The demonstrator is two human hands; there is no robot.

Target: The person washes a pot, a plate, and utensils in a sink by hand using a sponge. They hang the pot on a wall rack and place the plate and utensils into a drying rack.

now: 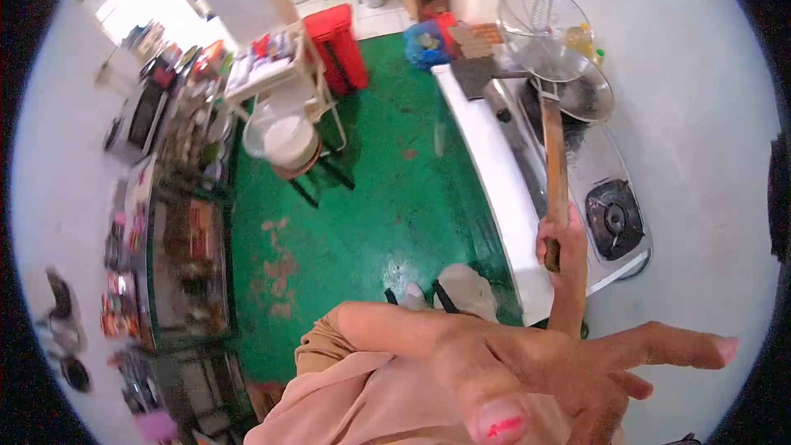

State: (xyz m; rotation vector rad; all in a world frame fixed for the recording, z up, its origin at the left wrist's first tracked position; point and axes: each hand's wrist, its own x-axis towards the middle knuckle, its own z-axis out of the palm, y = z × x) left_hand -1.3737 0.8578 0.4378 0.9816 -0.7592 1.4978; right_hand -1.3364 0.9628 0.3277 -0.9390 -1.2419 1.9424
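Large in the foreground, my left hand [544, 363] is raised with its fingers spread and nothing in it; there is a red mark on the thumb. Beyond it, my right hand [564, 247] is wrapped round the wooden handle [556, 165] of a wire strainer [540, 25]. The strainer's round mesh basket is held up over the stove, in front of a wok [589, 86] on the far burner. The near burner [614, 218] has nothing on it. A dark flat blade-like tool [478, 77] lies at the counter's far end.
A white counter edge [503, 198] runs along the stove's left. On the green floor [362, 189] stand a stool with a white tub [288, 142], a small rack [268, 74] and a red bin [336, 45]. Crowded shelves [189, 239] line the left. An oil bottle [581, 37] is behind the wok.
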